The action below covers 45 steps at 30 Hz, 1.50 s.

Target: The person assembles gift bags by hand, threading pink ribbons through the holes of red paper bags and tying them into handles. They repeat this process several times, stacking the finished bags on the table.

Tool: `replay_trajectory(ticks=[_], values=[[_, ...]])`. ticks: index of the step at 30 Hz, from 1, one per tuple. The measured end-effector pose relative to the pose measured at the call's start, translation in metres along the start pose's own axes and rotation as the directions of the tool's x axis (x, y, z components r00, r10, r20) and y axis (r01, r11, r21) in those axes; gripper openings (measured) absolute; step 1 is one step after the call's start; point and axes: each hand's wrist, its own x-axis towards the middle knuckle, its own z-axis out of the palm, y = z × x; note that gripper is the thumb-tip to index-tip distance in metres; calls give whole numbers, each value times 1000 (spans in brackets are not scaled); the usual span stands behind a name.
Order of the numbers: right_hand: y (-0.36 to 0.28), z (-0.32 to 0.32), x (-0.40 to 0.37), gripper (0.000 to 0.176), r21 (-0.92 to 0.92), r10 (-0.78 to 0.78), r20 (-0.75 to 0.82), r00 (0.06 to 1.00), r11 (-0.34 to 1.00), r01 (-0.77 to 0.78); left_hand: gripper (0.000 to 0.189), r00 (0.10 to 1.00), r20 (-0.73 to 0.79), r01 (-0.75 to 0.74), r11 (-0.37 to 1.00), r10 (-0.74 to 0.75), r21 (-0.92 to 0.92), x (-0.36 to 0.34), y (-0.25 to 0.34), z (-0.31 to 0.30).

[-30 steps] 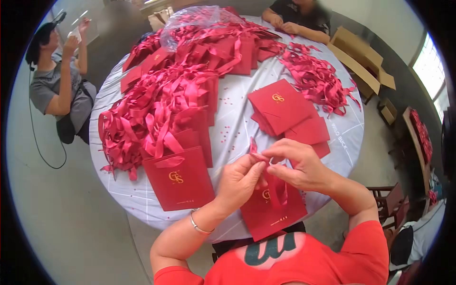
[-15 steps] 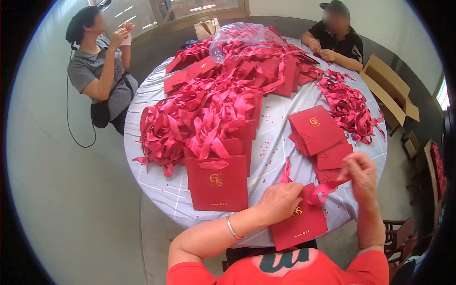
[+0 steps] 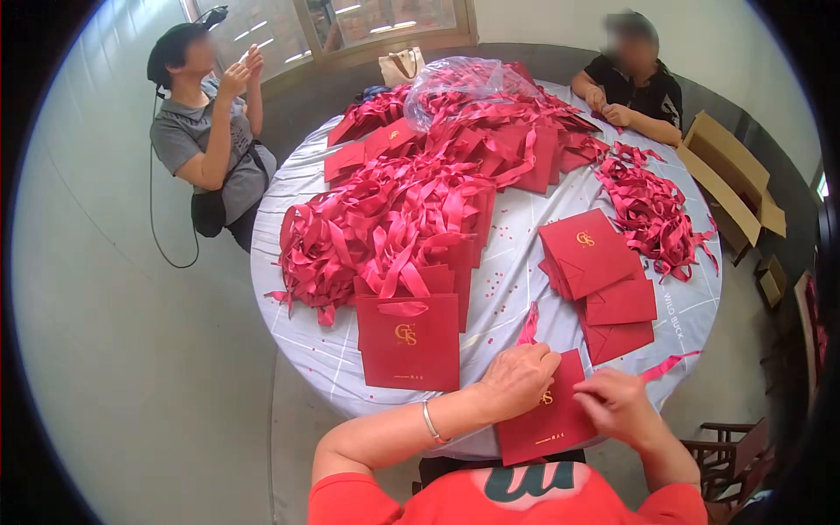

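My left hand (image 3: 522,378), a bangle on its wrist, is closed at the upper left edge of a red paper bag (image 3: 544,433) with gold lettering. A pink ribbon (image 3: 528,322) sticks up behind those fingers. Over the bag's right edge, my right hand (image 3: 619,404) has bent fingers, with the thumb apart from them. Behind its knuckles a loose ribbon end (image 3: 669,366) trails off to the right. Whether the right fingers touch the bag or the ribbon is hard to make out.
Bags with ribbon handles stand in a row (image 3: 408,346) at left, below a ribbon heap (image 3: 385,219). Flat bags (image 3: 591,254) lie at right beside loose ribbons (image 3: 652,210). Two other people sit or stand around the cloth-covered round table (image 3: 503,262). An open carton (image 3: 722,171) stands at right.
My right hand has come down and left to the bag from above right, where it was pulling the ribbon. The ribbon end now trails to the right. My left hand stays at the bag.
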Motion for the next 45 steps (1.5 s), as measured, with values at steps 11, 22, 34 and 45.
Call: replay_trajectory(ticks=[11,22,34,45], values=[[21,35,-7,10,-2,-106,-80,991,994,106,24,843,386,415,910,-376,-21,28,-9,-15],[23,34,-11,29,-106,-307,-134,942,950,294,24,427,805,902,248,-412,-352,42,-15,-48],[15,34,-9,20,86,-137,-91,986,986,145,24,598,703,786,453,-385,-421,38,-19,-43],[13,20,-2,22,289,8,49,999,957,-22,23,489,790,872,223,-370,-435,28,-16,-38]])
